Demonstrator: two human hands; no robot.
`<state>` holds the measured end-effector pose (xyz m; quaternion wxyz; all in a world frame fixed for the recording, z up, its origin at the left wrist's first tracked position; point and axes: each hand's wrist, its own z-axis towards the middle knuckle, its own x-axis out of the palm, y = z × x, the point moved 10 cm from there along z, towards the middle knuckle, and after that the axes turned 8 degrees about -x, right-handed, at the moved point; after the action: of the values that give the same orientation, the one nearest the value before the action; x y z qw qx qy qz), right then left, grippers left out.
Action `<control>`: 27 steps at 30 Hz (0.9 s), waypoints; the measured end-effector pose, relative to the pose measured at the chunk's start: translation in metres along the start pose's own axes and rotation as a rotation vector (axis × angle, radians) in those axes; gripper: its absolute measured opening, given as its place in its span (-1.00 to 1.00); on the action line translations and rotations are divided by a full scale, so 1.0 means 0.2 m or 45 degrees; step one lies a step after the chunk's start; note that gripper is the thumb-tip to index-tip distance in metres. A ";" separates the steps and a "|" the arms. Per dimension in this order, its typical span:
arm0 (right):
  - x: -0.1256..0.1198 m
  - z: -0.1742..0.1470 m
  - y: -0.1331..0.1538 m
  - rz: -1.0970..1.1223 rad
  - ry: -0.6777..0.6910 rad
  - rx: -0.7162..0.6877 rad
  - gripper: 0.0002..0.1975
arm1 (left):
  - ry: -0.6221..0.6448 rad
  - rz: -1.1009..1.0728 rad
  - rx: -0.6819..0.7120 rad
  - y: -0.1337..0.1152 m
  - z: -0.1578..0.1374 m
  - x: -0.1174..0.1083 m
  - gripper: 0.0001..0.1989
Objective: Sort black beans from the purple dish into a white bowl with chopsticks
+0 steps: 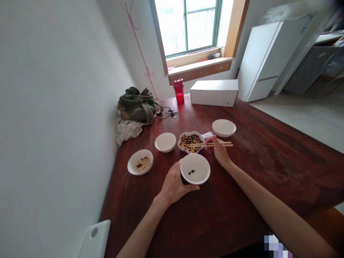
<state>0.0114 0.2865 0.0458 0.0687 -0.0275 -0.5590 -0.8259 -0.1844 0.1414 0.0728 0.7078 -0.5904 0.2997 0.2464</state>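
My left hand [174, 183] is closed around the side of a white bowl [202, 170] with a few black beans [191, 172] at its bottom. Wooden chopsticks [224, 144] are gripped in my right hand [218, 150], their tips over a flower-shaped dish [179, 147] with a purple rim. That dish is filled with mixed yellow and black beans [190, 140]. Whether the tips pinch a bean is too small to tell. To the left stand a white bowl [165, 142] and another white bowl [131, 165] with pale and red pieces in it.
A further white bowl [224, 128] stands behind my right hand. Along the back of the dark wooden table [268, 150] are a green bag [137, 105], keys [172, 113], a red cup [178, 92] and a white box [213, 96]. A wall [59, 107] borders the left side.
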 end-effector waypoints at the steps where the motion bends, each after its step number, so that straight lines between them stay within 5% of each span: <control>1: 0.00 0.00 0.00 -0.004 -0.004 0.006 -0.37 | -0.002 0.004 -0.003 0.00 0.00 0.00 0.07; 27: -0.02 0.01 0.02 -0.038 -0.046 0.025 -0.33 | -0.019 -0.005 -0.004 0.00 0.00 0.00 0.06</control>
<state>0.0154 0.2873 0.0500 0.0464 -0.0333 -0.5684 -0.8208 -0.1848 0.1415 0.0728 0.7095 -0.5904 0.2927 0.2499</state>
